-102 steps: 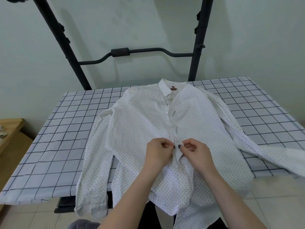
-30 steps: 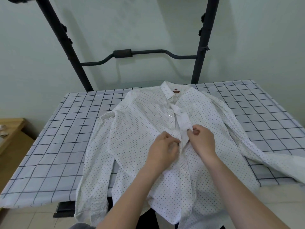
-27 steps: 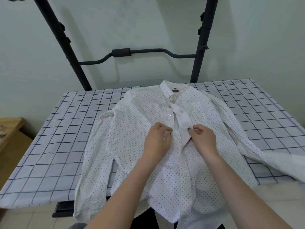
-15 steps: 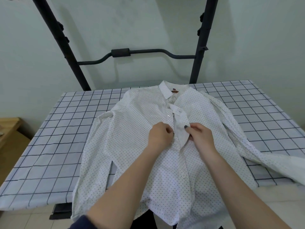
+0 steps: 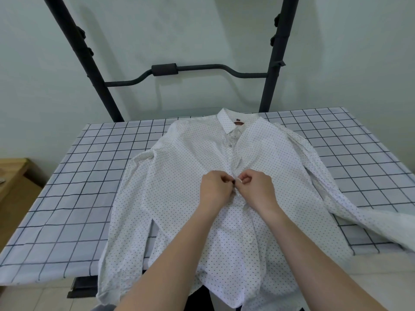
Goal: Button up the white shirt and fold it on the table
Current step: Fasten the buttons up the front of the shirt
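The white shirt (image 5: 179, 180) with small dark dots lies face up on the checked table (image 5: 80, 198), collar at the far edge, hem hanging over the near edge. My left hand (image 5: 214, 187) and my right hand (image 5: 257, 187) meet at the middle of the placket, at chest height. Both pinch the two front edges together, fingertips almost touching; the button between them is hidden. The placket below my hands lies closed. Above my hands the fronts lie loosely together up to the collar. The right sleeve (image 5: 368, 218) trails off the table's right corner.
A black metal frame (image 5: 202, 71) with a padded crossbar stands against the wall behind the table. A wooden piece of furniture (image 5: 11, 189) sits low at the left. Pale floor tiles (image 5: 381, 279) show past the table's near right edge.
Both hands moved up the placket from the lower part to chest height. The turned-back flap of the right front, seen half a second ago, now lies flat against the left front.
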Action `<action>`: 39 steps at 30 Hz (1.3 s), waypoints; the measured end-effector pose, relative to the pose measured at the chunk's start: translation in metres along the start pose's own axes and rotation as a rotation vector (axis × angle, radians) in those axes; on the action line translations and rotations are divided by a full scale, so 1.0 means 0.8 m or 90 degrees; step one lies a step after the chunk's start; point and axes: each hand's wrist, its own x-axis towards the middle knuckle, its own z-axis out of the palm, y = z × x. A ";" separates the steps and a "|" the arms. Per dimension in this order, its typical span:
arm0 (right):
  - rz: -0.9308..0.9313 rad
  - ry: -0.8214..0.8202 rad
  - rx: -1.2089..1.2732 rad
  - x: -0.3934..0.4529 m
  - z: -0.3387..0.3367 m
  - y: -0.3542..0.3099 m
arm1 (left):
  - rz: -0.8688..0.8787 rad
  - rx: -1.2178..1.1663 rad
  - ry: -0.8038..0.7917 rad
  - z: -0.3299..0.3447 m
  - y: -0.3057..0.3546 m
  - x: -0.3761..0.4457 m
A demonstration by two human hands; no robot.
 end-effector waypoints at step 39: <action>0.065 -0.127 0.261 0.000 -0.018 0.015 | -0.062 -0.294 0.003 0.005 -0.027 -0.009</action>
